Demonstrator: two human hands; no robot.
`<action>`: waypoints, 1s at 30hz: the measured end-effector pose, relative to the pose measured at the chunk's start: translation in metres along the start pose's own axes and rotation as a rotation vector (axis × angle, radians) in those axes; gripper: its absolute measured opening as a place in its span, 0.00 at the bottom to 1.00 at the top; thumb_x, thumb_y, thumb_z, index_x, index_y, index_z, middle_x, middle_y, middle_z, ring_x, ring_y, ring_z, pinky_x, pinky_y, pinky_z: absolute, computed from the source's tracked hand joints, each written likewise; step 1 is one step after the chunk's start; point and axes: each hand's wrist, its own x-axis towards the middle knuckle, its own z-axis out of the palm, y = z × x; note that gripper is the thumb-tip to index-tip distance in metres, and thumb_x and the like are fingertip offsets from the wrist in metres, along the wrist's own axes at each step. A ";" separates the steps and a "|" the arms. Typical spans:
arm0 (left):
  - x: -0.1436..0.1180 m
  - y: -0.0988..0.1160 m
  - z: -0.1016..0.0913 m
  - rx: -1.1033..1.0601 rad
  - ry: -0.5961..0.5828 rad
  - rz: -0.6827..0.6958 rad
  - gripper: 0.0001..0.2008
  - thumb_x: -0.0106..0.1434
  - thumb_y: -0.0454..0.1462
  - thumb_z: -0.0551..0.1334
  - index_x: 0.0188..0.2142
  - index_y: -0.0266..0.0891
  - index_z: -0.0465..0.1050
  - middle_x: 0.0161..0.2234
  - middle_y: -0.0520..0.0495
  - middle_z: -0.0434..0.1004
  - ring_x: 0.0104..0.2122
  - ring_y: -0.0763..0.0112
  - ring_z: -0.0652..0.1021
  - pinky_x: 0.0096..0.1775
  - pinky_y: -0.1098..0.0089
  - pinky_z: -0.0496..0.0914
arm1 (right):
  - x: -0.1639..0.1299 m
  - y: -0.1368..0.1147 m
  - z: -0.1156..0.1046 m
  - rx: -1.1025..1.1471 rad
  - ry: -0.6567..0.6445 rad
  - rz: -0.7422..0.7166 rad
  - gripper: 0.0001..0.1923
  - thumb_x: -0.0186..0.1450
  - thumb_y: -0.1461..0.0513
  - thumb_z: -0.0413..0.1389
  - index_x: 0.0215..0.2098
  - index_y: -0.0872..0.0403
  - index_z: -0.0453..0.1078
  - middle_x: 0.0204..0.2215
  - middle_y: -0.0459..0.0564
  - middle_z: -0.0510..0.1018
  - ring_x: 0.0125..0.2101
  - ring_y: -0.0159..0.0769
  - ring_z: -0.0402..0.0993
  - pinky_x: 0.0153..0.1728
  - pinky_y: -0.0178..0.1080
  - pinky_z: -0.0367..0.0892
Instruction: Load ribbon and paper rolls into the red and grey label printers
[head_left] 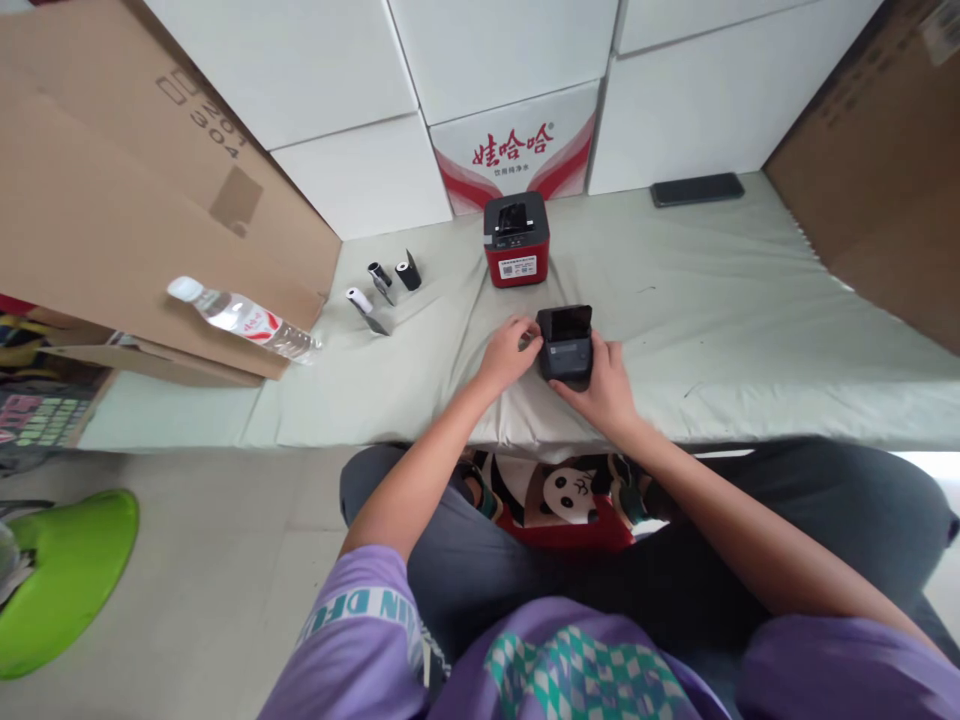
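Note:
A small black printer (565, 343) with its lid raised sits near the front edge of a pale green padded surface (712, 330). My right hand (606, 385) wraps its right side and front. My left hand (512, 352) touches its left side with bent fingers. Behind it stands a red and black printer (516, 240), untouched. Three small paper rolls (382, 285) lie to the left of that.
A water bottle (241, 319) lies at the left against a leaning cardboard sheet (135, 190). A dark phone (697, 189) rests at the back right. White boxes (517, 140) line the back; cardboard (877, 180) stands at the right. A green object (67, 570) sits on the floor.

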 end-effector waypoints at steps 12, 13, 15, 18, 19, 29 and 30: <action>0.005 -0.008 -0.012 -0.012 -0.091 0.027 0.26 0.72 0.30 0.57 0.68 0.43 0.71 0.66 0.39 0.70 0.64 0.65 0.74 0.67 0.63 0.68 | 0.000 -0.001 -0.001 -0.017 -0.010 -0.010 0.54 0.60 0.47 0.65 0.75 0.60 0.50 0.56 0.70 0.68 0.55 0.67 0.72 0.55 0.67 0.72; 0.008 -0.009 -0.010 -0.023 -0.089 0.010 0.30 0.72 0.30 0.56 0.71 0.44 0.67 0.67 0.39 0.68 0.64 0.65 0.74 0.66 0.63 0.69 | -0.001 -0.001 -0.001 -0.019 -0.011 -0.010 0.54 0.60 0.47 0.65 0.75 0.60 0.50 0.56 0.70 0.68 0.55 0.67 0.72 0.55 0.67 0.72; 0.014 -0.011 -0.007 -0.028 -0.086 -0.028 0.33 0.72 0.28 0.54 0.74 0.44 0.62 0.68 0.39 0.67 0.64 0.66 0.74 0.66 0.64 0.68 | -0.001 -0.001 -0.001 -0.024 -0.013 -0.011 0.55 0.60 0.46 0.65 0.75 0.60 0.49 0.57 0.70 0.68 0.56 0.67 0.72 0.54 0.67 0.72; 0.022 -0.012 -0.006 0.004 -0.074 -0.066 0.30 0.72 0.29 0.54 0.72 0.42 0.65 0.64 0.38 0.70 0.62 0.66 0.75 0.67 0.64 0.67 | -0.001 0.001 0.000 -0.029 -0.020 -0.013 0.56 0.60 0.46 0.65 0.76 0.61 0.48 0.57 0.71 0.67 0.56 0.68 0.71 0.54 0.67 0.73; 0.024 -0.012 -0.007 0.017 -0.065 -0.073 0.29 0.73 0.30 0.55 0.71 0.42 0.68 0.62 0.39 0.71 0.59 0.65 0.77 0.66 0.64 0.68 | -0.001 0.001 0.000 -0.030 -0.023 -0.013 0.56 0.60 0.46 0.65 0.76 0.61 0.48 0.57 0.71 0.67 0.56 0.68 0.71 0.54 0.67 0.73; 0.050 0.018 -0.010 0.301 -0.187 -0.001 0.13 0.70 0.40 0.64 0.48 0.43 0.87 0.46 0.40 0.79 0.47 0.56 0.79 0.52 0.58 0.73 | -0.001 0.003 0.004 -0.048 0.013 -0.042 0.55 0.60 0.45 0.65 0.75 0.60 0.50 0.55 0.69 0.69 0.54 0.66 0.71 0.54 0.66 0.73; 0.051 0.022 -0.008 0.337 -0.207 -0.002 0.14 0.69 0.42 0.66 0.49 0.44 0.87 0.49 0.39 0.78 0.50 0.52 0.78 0.54 0.57 0.73 | -0.001 0.003 0.005 -0.050 0.016 -0.045 0.55 0.60 0.46 0.64 0.75 0.61 0.50 0.55 0.69 0.69 0.54 0.66 0.71 0.54 0.66 0.73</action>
